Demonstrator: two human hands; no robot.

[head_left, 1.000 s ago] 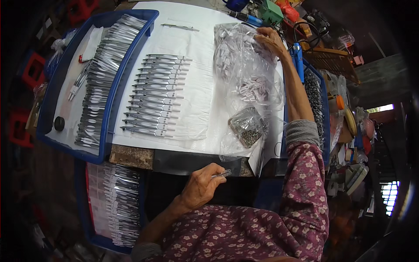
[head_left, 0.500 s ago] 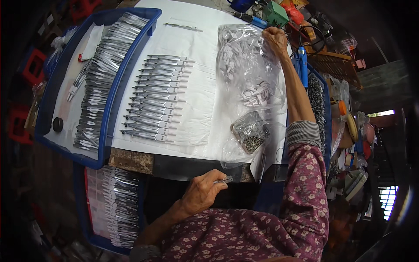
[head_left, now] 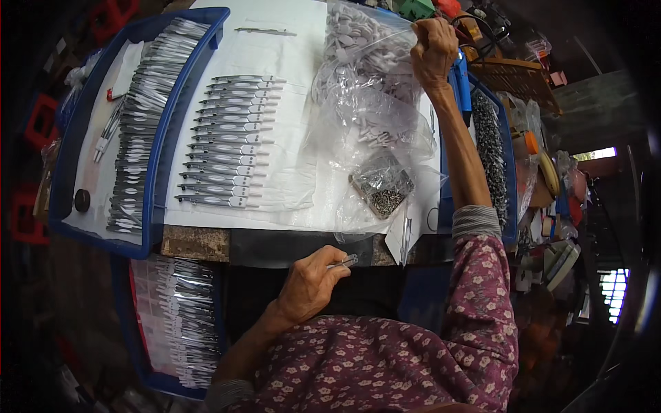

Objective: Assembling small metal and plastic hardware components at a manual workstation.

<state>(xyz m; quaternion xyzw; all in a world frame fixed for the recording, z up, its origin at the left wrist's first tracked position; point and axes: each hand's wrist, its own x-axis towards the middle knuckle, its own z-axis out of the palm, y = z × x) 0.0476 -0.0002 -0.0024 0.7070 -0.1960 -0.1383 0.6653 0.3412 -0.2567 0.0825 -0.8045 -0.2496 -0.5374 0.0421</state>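
My right hand (head_left: 434, 49) is stretched to the far side of the table and grips the top edge of a large clear plastic bag (head_left: 365, 76) filled with pale small parts. My left hand (head_left: 313, 282) stays near my body below the table edge, pinching a small silver metal piece (head_left: 344, 261) between thumb and fingers. A smaller clear bag of dark metal bits (head_left: 383, 189) lies on the white sheet (head_left: 275, 55) near the front. A row of silver metal tools (head_left: 227, 141) is laid out side by side on the sheet, left of the bags.
A blue tray (head_left: 162, 131) at the left holds a long stack of silver tools. A second tray with more tools (head_left: 175, 316) sits lower, by my left side. A blue bin of dark parts (head_left: 490, 148) and cluttered shelves stand at the right.
My right hand has lifted and pulled the big bag's top edge further up and away. My left hand has barely shifted, still holding the metal piece.
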